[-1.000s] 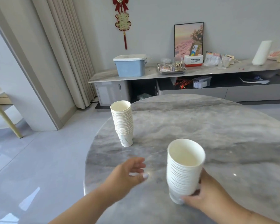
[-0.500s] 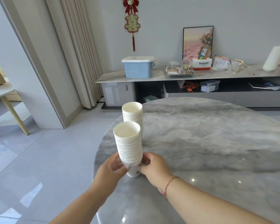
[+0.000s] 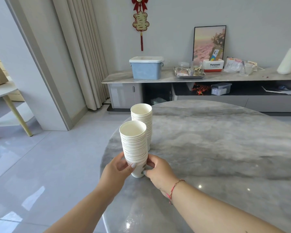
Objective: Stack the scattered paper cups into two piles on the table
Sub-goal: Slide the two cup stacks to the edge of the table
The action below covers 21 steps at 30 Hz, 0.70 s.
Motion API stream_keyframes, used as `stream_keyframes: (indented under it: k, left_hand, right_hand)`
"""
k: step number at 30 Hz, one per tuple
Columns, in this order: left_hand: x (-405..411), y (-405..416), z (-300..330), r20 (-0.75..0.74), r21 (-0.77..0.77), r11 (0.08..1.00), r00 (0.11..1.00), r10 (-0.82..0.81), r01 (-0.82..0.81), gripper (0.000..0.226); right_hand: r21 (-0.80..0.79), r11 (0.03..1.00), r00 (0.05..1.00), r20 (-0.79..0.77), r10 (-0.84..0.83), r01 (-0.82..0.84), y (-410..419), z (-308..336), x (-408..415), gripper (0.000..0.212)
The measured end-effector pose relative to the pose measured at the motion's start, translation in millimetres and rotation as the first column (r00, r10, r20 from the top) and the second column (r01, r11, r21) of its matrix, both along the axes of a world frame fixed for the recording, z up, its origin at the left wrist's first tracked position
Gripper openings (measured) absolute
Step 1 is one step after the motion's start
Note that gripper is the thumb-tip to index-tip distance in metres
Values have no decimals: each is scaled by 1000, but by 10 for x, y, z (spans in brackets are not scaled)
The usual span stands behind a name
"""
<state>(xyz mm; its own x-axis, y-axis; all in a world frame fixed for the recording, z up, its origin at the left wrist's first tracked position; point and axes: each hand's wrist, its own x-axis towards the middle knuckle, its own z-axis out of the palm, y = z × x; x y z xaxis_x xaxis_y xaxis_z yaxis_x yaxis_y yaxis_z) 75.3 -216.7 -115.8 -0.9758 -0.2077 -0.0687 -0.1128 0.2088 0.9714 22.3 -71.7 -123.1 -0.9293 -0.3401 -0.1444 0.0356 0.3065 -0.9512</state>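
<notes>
Fingers [image 3: 133, 165] of both hands are clasping the near white paper-cup pile [image 3: 135, 148]; you are seating it squarely on the grey marble desk [image 3: 217, 148], beside the far pile [image 3: 144, 121].

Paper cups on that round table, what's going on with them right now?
A person is tidying paper cups into two piles. Both hands, the left hand and the right hand, grip the base of the near stack, which stands at the edge of the marble table. The far stack stands upright just behind it, untouched. No loose cups are visible on the table.
</notes>
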Motion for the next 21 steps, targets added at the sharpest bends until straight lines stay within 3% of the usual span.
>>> stream_keyframes:
  k: [8,10,12,16,21]
  left_hand:
    - [-11,15,-22,22,-21,999,999,34,-34,40]
    - [-17,-11,-31,36,-48,998,999,38,-37,51]
    - [-3,-56,-32,68,-77,995,996,62,-57,76]
    - [76,-259,89,71,18,971,969,238,-240,87]
    - [55,-367,569,-83,-64,916,917,391,-397,61]
  right_hand:
    - [34,999,1000,0,3,-3,7,6,-13,54]
    - [64,998,1000,-10,-1,2,38,45,-9,54]
    - [73,996,999,-12,-47,48,101,120,1,57]
    - [-118,985,988,-80,-134,124,401,538,146,51]
    - [-506,859,954,-209,-213,81,1149,1572,708,25]
